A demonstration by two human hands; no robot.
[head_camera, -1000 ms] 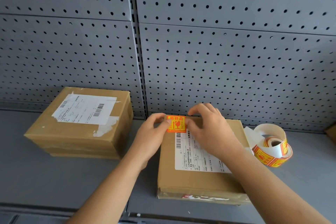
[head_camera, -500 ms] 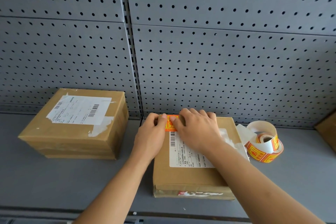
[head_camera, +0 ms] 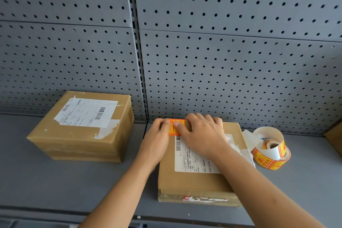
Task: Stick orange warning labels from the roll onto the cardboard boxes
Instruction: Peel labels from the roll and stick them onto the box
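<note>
Pressing the orange label [head_camera: 174, 127] flat.
Lifted a moment ago; now stuck at the far edge of the right box [head_camera: 194, 181], under thumbs of the open left hand [head_camera: 157, 140] and right hand [head_camera: 201, 135]. Next: roll [head_camera: 270, 155], then left box [head_camera: 81, 135].

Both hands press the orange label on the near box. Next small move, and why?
Likely lift the left hand and right hand and reach for the label roll: the orange label lies flat on the near box; the left box shows none.
</note>
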